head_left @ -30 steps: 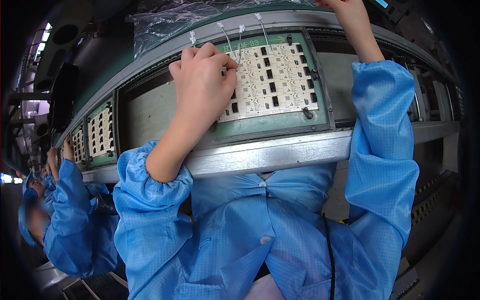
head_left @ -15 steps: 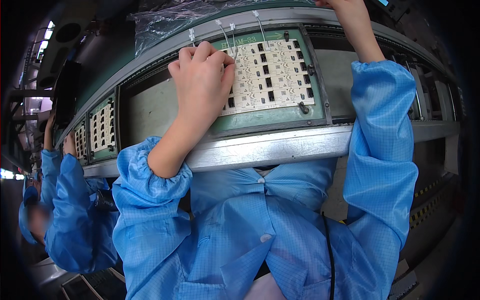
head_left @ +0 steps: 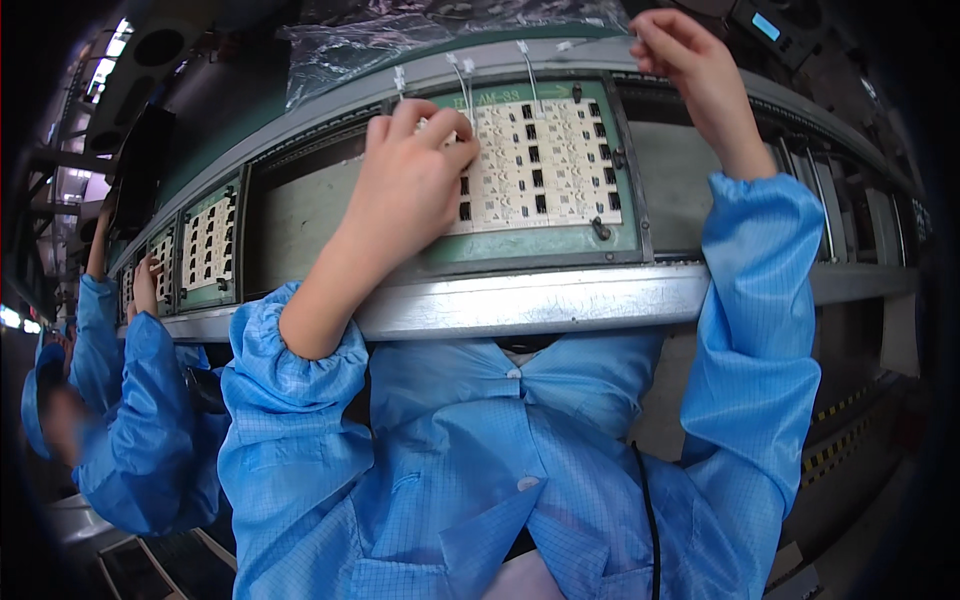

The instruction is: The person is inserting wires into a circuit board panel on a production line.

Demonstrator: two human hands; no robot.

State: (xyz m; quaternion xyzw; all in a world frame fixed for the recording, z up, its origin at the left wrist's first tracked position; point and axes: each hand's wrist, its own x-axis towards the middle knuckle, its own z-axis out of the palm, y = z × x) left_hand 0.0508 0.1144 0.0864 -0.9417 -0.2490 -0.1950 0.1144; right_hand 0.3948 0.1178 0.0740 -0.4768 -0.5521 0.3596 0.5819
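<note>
My left hand (head_left: 418, 175) is over the left part of a cream circuit-board panel (head_left: 550, 170), its fingers curled and pinched together. What they pinch is hidden behind them. The panel, with several black components in columns, lies in a green fixture plate (head_left: 615, 240). Thin white-plugged cables (head_left: 527, 62) rise from the panel's far side, their plugs against the metal rail. Beyond the panel's far right corner my right hand (head_left: 690, 75) is raised, thumb and fingers pinched on a thin cable whose white plug (head_left: 565, 46) points left.
A metal rail (head_left: 540, 300) runs along the near side of the line. Clear plastic film (head_left: 350, 60) lies beyond the far rail. On the left, a co-worker in a blue smock (head_left: 150, 430) reaches over another board panel (head_left: 208, 245). A device with a lit screen (head_left: 766, 27) stands far right.
My right hand has come nearer and more into view, with a white-plugged cable now showing at its fingers. My left hand remains at the panel's left part. The view has shifted slightly.
</note>
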